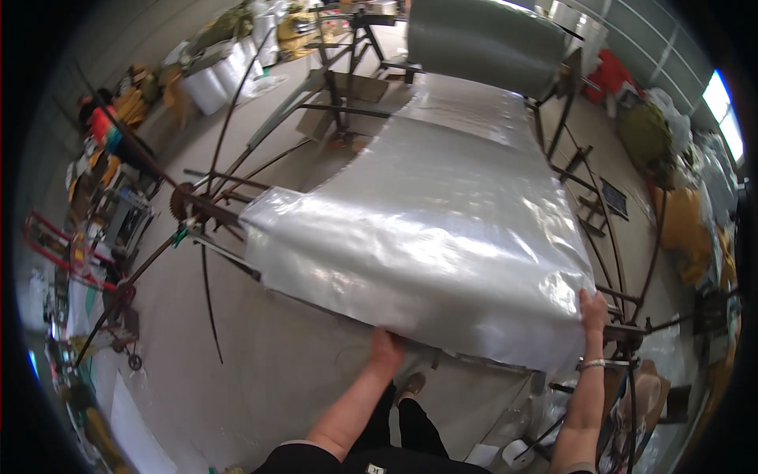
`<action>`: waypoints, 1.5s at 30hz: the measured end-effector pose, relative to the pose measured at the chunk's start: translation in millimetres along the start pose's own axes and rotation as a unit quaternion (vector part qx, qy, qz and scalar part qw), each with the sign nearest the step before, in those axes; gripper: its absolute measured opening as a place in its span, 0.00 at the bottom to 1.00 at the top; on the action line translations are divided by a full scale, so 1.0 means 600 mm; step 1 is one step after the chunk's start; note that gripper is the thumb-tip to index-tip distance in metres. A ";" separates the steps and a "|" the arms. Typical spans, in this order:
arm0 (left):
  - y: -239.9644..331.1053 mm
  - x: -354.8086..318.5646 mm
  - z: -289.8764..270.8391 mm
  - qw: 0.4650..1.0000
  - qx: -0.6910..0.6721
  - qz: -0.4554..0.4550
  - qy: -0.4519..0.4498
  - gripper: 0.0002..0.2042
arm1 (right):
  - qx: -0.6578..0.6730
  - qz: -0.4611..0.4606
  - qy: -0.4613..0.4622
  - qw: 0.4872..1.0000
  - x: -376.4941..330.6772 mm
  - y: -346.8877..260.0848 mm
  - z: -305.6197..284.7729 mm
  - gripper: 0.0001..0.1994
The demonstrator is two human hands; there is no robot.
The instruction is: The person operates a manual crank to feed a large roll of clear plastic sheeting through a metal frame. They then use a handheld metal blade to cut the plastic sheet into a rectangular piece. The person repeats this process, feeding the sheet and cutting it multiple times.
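A wide, glossy, translucent sheet of plastic (442, 229) runs from a big roll (482, 47) at the far side towards me and lies over a reel frame with metal spokes. My left hand (386, 353) grips the sheet's near edge around its middle; its fingers are partly tucked out of sight at the edge. At the near right corner, my right hand (594, 312) is closed on the sheet's side edge, beside the reel's right hub (624, 338). A bracelet (606, 363) circles my right wrist.
Long spokes stick out around the left hub (183, 202) and the right one. A dark metal stand (339, 87) is beyond the sheet on the left. Red hand trucks (67, 249) stand at left. White rolls (209, 87) and sacks (643, 134) line the sides.
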State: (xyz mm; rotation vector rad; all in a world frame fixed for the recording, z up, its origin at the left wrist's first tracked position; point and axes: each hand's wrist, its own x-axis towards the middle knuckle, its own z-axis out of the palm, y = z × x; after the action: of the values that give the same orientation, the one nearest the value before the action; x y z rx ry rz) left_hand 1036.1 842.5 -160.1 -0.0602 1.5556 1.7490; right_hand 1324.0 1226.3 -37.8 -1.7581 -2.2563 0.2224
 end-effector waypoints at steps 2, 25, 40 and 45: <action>0.018 -0.019 0.039 0.895 -0.433 -0.076 0.079 0.18 | -0.001 0.008 -0.005 1.000 -0.001 0.003 0.001 0.26; 0.140 -0.065 0.039 0.921 -0.350 0.124 -0.116 0.20 | 0.076 -0.004 -0.003 0.997 0.002 0.045 0.018 0.22; 0.066 0.017 0.021 0.965 -0.260 0.016 -0.023 0.19 | 0.103 0.008 -0.024 0.994 0.014 0.052 0.033 0.21; 0.057 0.012 0.041 0.943 -0.299 0.141 -0.034 0.17 | 0.071 0.001 -0.007 0.997 0.015 0.050 0.030 0.21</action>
State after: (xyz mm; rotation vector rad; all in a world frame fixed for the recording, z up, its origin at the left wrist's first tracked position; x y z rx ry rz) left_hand 1022.8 869.1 -129.3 -0.0781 0.9664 2.3744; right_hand 1344.0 1243.1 -62.4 -1.6907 -2.1900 0.3882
